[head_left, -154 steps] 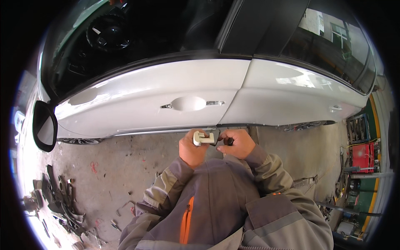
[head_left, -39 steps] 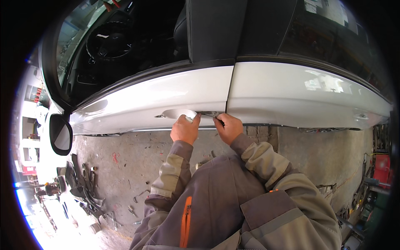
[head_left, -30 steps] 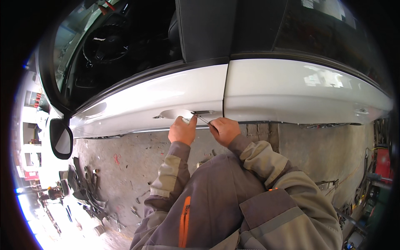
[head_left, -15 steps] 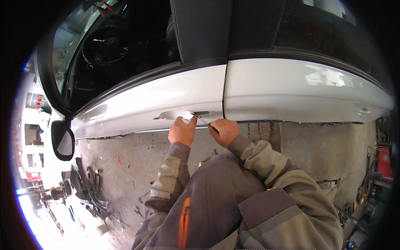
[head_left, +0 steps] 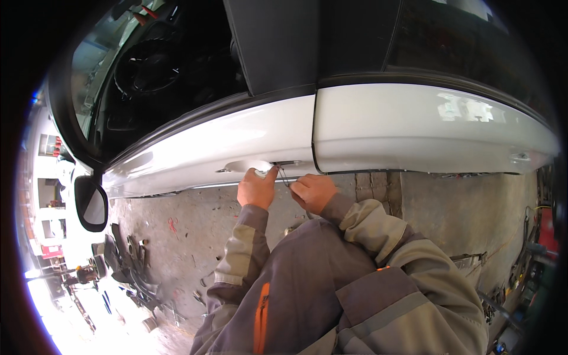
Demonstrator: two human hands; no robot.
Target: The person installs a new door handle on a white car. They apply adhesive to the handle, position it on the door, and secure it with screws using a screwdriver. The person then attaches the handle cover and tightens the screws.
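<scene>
While the right hand [head_left: 313, 193] pinches one end of this skinny, dark, kinda loopy piece [head_left: 285, 176], the left hand [head_left: 256, 188] has the other end between thumb and finger. It's sitting just in front of the dark slot [head_left: 288, 163] in that glossy white door [head_left: 195, 155].

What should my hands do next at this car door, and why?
Probably steady the left hand and ease the thin piece toward the dark slot with the right hand: the piece spans between the hands, its upper end close to the slot.
</scene>
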